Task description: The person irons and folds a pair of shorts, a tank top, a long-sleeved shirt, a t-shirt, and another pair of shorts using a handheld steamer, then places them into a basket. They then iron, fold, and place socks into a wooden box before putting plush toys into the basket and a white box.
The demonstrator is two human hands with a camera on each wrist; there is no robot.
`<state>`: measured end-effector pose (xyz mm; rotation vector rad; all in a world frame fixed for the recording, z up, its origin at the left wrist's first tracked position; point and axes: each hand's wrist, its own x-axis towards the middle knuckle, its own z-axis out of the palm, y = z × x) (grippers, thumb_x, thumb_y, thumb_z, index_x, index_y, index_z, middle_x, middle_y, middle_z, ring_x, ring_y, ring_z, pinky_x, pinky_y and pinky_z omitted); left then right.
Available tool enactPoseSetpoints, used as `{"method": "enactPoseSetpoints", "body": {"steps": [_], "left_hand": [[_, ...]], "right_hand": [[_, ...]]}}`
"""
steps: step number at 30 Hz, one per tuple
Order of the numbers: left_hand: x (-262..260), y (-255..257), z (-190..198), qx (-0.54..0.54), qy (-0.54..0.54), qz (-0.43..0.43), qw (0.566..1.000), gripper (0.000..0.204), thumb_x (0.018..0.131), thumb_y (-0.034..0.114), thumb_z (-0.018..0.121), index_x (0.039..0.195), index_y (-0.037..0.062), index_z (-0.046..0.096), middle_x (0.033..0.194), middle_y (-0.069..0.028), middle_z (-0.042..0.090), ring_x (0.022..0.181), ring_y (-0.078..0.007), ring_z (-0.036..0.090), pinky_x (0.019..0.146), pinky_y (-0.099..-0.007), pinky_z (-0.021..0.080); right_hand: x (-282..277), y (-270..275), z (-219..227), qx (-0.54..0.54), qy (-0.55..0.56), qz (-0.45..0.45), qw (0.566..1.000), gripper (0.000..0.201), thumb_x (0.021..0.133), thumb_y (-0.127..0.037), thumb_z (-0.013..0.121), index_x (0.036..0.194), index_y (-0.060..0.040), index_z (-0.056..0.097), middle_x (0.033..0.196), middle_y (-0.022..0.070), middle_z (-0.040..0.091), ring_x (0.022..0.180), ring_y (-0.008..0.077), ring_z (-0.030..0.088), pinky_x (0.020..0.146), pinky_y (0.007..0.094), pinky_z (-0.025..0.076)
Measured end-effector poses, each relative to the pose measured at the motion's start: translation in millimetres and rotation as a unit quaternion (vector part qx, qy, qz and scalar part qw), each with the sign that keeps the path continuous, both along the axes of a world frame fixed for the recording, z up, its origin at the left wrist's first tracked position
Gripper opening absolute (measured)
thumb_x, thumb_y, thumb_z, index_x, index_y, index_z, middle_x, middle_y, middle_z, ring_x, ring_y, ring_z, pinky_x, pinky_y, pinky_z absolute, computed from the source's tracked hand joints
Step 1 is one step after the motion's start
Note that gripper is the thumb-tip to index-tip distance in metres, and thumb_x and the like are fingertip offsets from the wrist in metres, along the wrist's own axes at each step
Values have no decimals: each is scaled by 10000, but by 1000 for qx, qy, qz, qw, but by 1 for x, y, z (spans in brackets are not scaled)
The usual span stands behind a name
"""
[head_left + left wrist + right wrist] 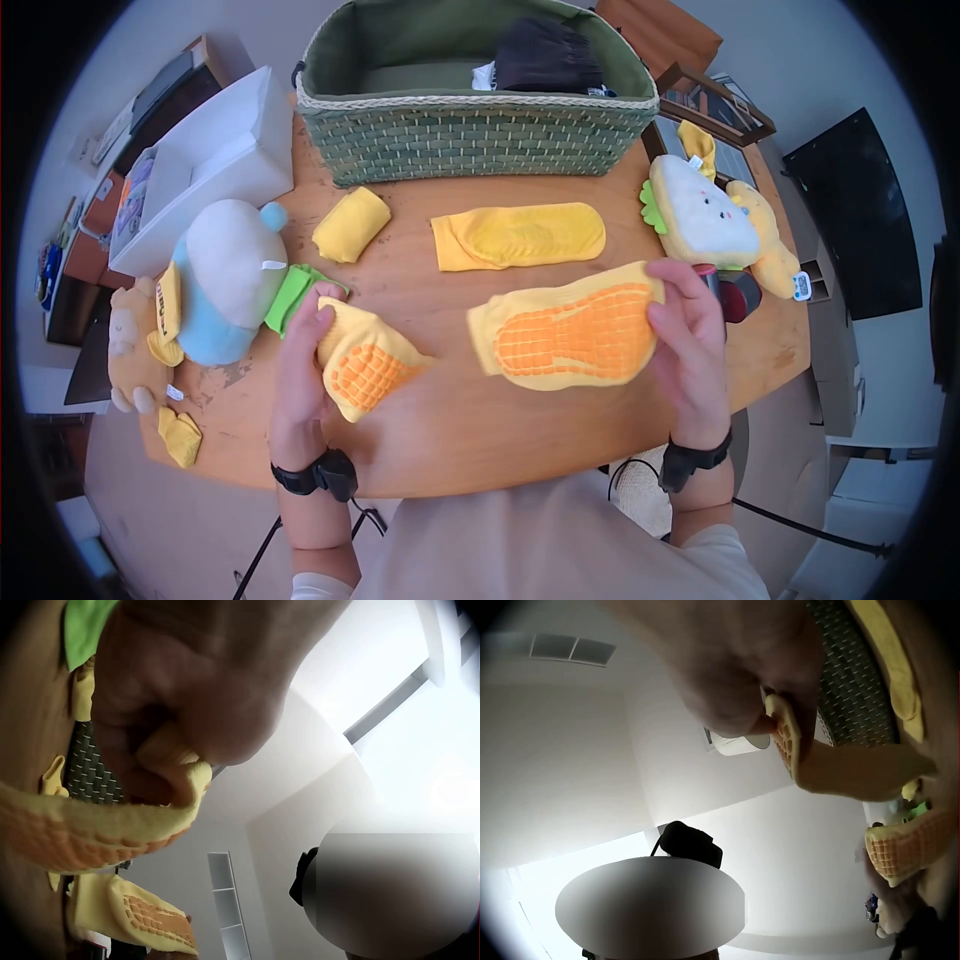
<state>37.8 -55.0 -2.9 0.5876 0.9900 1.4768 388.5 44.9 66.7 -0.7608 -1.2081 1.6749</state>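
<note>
Two yellow socks with orange grips hang above the table: our left hand pinches one sock, our right hand the other sock, below the flat yellow sock.

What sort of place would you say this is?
Probably a room in a home or a small office: a wooden table holds plush toys and a green woven basket, with a dark screen standing off to the right.
</note>
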Motion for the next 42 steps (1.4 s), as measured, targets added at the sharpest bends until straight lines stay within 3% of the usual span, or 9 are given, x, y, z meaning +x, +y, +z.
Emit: {"method": "enactPoseSetpoints", "body": {"steps": [5,7,11,13,17,19,23,30,42], "left_hand": [[18,6,21,-70,-6,144,987,229,1040,266,488,1156,69,498,936,-62,578,852,-159,651,741,-304,560],[13,-1,15,-28,-1,118,993,252,1055,309,509,1146,75,495,967,-70,598,885,-149,648,764,-305,559],[13,-11,-2,51,35,15,998,252,1055,321,547,1086,80,483,971,-65,620,910,-118,620,749,-288,535],[16,-15,-8,92,70,-138,984,266,1042,308,595,1000,96,440,969,-57,635,914,-90,577,746,-255,490],[64,-14,53,72,97,-275,954,298,1031,264,628,949,107,388,973,-47,641,907,-90,578,767,-239,465],[67,-12,61,14,136,-332,933,404,976,316,701,921,111,357,1174,-334,677,1046,-261,671,872,-298,515],[75,4,73,21,117,-351,929,286,1023,150,619,935,102,351,1182,-158,693,1046,-130,617,902,-272,474],[78,34,81,201,483,-285,803,320,839,16,715,885,85,406,1221,-127,661,1202,-279,588,994,-375,452],[71,33,26,212,744,-211,597,300,697,-27,746,922,120,613,1290,-49,608,1217,-301,542,973,-433,433]], "right_hand": [[20,15,-64,-18,-261,17,965,352,956,-14,630,1301,-4,561,1250,86,583,1186,162,582,1004,299,474],[24,2,-73,377,-538,-133,742,343,966,-30,628,1302,-45,563,1225,63,586,1037,158,639,912,267,511],[29,-21,-88,270,-403,-64,872,354,973,-45,638,1316,-75,553,1221,58,579,895,157,656,786,264,544],[13,-34,-82,-58,-172,143,973,320,1044,-204,583,1334,-79,534,1182,71,598,826,151,644,712,266,546],[1,-45,-65,-229,-110,191,948,371,1097,-311,464,1382,-79,509,1165,84,601,789,146,638,671,272,540],[6,-39,-71,-358,-14,330,873,462,1110,-414,390,1407,-78,502,1170,57,606,814,130,639,703,251,539],[18,-30,-88,-258,-109,352,893,379,1081,-332,511,1370,-88,525,1179,44,600,845,95,628,736,245,534],[36,9,-67,-28,-78,61,995,322,928,31,647,1239,-28,589,1129,20,583,869,54,606,729,232,494],[34,11,-87,259,-359,-46,895,200,869,101,582,1026,-14,627,1048,134,565,846,300,610,724,376,491]]}}
